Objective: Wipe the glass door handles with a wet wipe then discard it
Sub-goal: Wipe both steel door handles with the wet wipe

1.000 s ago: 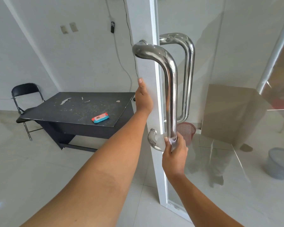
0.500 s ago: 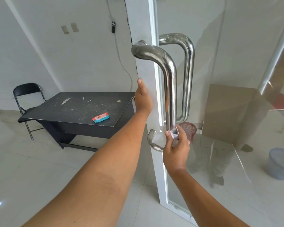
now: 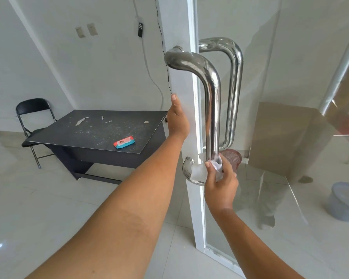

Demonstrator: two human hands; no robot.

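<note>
Head view: our right hand point(image 3: 220, 186) slides the gripped wet wipe point(image 3: 217, 165) slightly up the near handle point(image 3: 213, 109); wiping continues, flat left hand point(image 3: 177, 121) bracing the door point(image 3: 179, 63).

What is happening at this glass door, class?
A person is wiping the near steel handle. The right hand pinches a white wet wipe against the bar's lower end. The left hand steadies the edge of the door frame, fingers hidden behind it. A pack of wipes lies on the black table.
</note>
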